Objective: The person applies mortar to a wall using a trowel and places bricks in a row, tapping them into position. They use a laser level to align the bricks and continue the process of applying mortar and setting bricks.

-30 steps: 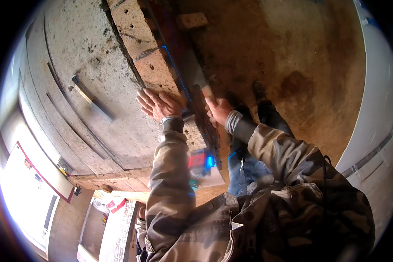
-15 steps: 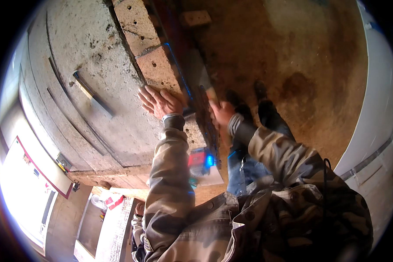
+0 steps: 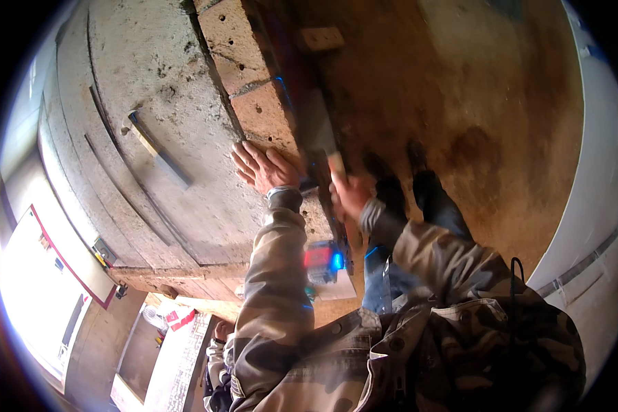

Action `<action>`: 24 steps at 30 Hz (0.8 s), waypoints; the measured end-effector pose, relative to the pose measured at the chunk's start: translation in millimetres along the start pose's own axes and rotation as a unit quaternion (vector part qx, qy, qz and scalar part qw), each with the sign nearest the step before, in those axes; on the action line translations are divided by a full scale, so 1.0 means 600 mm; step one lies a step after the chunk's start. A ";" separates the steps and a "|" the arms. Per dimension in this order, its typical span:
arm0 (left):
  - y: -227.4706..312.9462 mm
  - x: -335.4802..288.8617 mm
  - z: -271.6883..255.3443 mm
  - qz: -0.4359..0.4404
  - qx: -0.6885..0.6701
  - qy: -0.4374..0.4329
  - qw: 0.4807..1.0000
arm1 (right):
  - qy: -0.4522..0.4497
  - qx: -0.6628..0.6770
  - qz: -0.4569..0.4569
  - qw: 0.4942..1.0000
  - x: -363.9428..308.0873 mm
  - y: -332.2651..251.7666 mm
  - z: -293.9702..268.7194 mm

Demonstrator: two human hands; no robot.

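My left hand (image 3: 265, 169) lies open, its fingers stretched over the edge where the rough grey slab (image 3: 178, 89) meets a row of orange bricks (image 3: 257, 110). To its right, my right hand (image 3: 353, 196) is closed round the orange-brown handle of a trowel (image 3: 316, 127), whose broad grey blade lies along the dark side face of the brickwork. Motion blurs this hand and the tool, and the blade's tip is lost in shadow. Nearer to me, a red and grey laser level (image 3: 321, 259) glows blue beside my left sleeve. Thin blue light lines fall on the brickwork and my trouser leg.
A hammer (image 3: 156, 151) lies on the slab, left of my left hand. A loose brick (image 3: 321, 38) rests on the brown floor (image 3: 460, 89) beyond. Another person's sleeve (image 3: 216, 360) shows at lower left, near a light-coloured table (image 3: 178, 357). A white panel (image 3: 563, 226) curves along the right.
The whole view has shifted, so the slab and bricks sit slightly farther right. My right hand has moved a little toward me with the trowel. My left hand stays on the edge.
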State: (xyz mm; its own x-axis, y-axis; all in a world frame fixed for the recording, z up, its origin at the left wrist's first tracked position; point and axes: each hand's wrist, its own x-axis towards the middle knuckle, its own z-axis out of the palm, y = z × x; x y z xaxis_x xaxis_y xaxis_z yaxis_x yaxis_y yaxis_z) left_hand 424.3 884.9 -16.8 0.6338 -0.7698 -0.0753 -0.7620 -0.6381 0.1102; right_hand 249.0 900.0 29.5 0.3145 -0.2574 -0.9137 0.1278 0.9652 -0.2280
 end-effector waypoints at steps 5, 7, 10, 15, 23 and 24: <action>-0.001 -0.002 -0.004 0.003 0.015 0.012 1.000 | -0.033 0.040 -0.022 0.998 0.094 -0.134 0.052; 0.000 -0.003 -0.007 -0.003 0.010 0.007 1.000 | -0.052 0.038 -0.030 0.997 0.127 -0.173 0.054; 0.003 0.002 -0.007 0.005 -0.001 0.012 1.000 | -0.089 0.043 -0.028 0.995 0.143 -0.200 0.055; -0.001 -0.002 -0.001 0.000 0.014 0.013 1.000 | -0.107 0.021 -0.023 0.994 0.107 -0.153 0.029; -0.008 -0.001 0.007 0.010 0.006 0.016 1.000 | -0.040 0.061 0.110 0.991 -0.039 0.096 -0.070; -0.010 -0.004 0.008 0.010 0.008 0.012 1.000 | -0.023 0.075 0.139 0.987 -0.056 0.109 -0.073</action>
State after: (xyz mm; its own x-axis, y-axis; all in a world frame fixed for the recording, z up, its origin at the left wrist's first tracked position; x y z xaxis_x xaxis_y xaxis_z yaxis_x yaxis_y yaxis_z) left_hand 427.0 890.5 -21.9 0.6207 -0.7825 -0.0500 -0.7768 -0.6223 0.0965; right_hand 205.5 973.9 30.3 0.3986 0.0108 -0.9170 0.1669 0.9824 0.0841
